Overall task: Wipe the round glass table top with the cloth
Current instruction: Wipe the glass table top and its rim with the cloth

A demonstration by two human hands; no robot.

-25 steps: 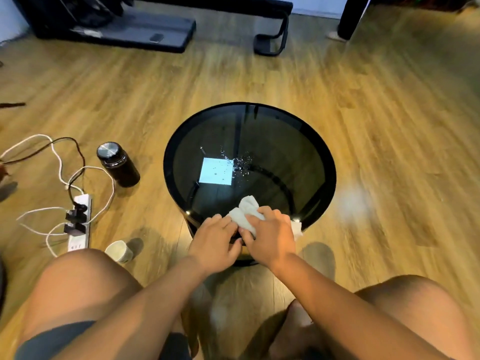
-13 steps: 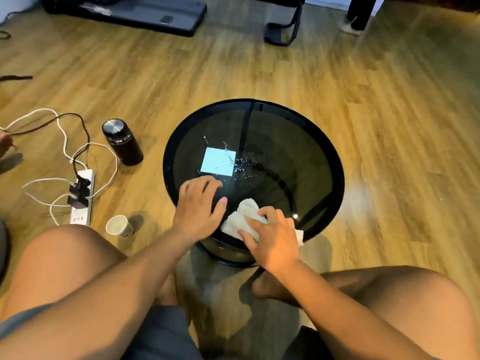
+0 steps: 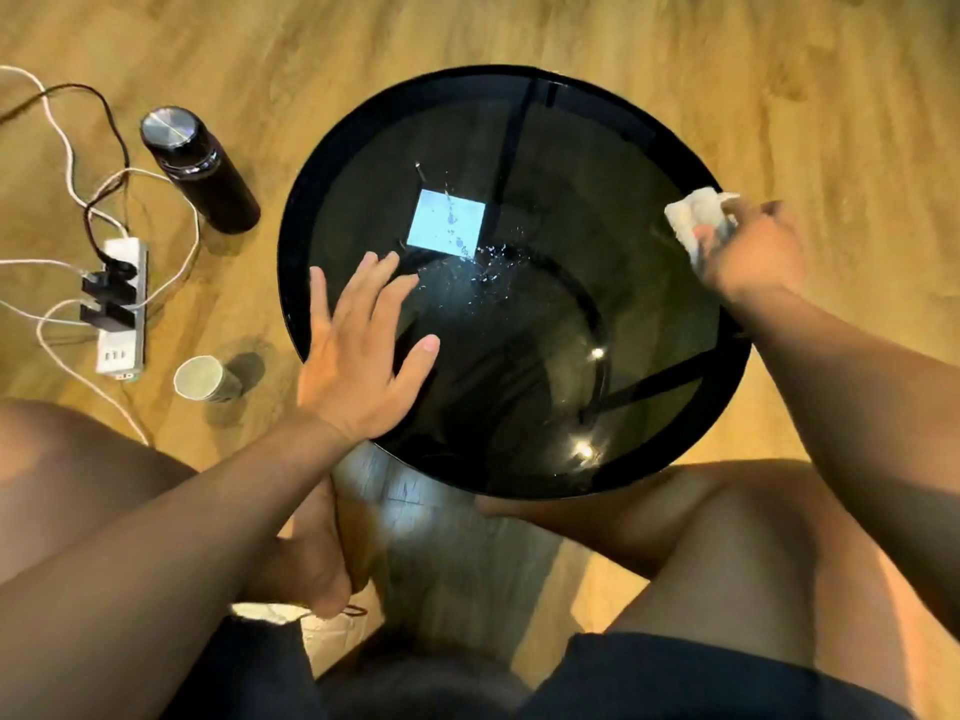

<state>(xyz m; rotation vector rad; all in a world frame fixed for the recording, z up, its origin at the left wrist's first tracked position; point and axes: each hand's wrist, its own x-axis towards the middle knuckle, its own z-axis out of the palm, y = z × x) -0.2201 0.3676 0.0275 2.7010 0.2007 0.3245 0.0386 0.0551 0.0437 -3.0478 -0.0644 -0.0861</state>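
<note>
- A round, dark, see-through glass tabletop stands on a wooden floor, between the seated person's bare knees
- Water droplets speckle its middle, beside a bright square reflection
- The left hand rests flat on the glass, fingers spread
- The right hand, blurred, clutches a crumpled white cloth at the right rim

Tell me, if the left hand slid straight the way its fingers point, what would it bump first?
Likely the water drops just ahead of the left hand, flat on the glass. Nothing solid stands in that line.
</note>
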